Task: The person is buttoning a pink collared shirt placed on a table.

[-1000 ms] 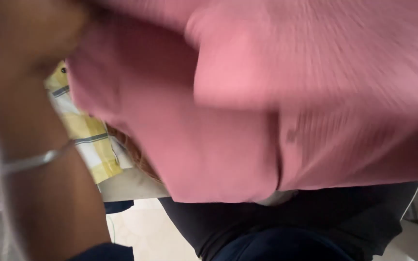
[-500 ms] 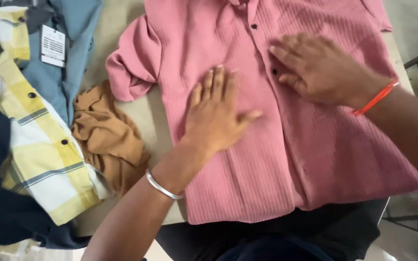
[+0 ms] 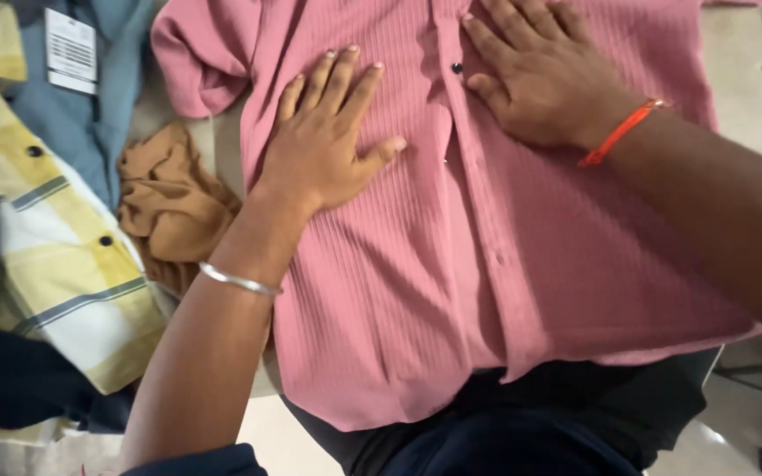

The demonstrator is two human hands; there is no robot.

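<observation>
A pink ribbed button shirt [image 3: 416, 291] lies spread front-up on a pale table [image 3: 743, 79]. My left hand [image 3: 328, 141], a silver bangle on its wrist, rests flat on the shirt's left half with fingers spread. My right hand [image 3: 540, 75], an orange band at the wrist, presses flat on the right half beside the dark buttons of the placket. Neither hand grips anything. The shirt's left sleeve [image 3: 200, 62] is bunched at the upper left, and its hem hangs over the table's near edge.
A crumpled brown garment [image 3: 169, 207] lies left of the shirt. Further left are a yellow and white checked shirt [image 3: 63, 256], a blue-grey shirt with a paper tag [image 3: 81, 106] and dark navy cloth [image 3: 11, 379]. Dark clothing [image 3: 504, 432] shows below the table's edge.
One second ago the pink shirt was up close, blurred, filling the view. It now lies flat on the table, and both hands have slid slightly across it, pressing it down.
</observation>
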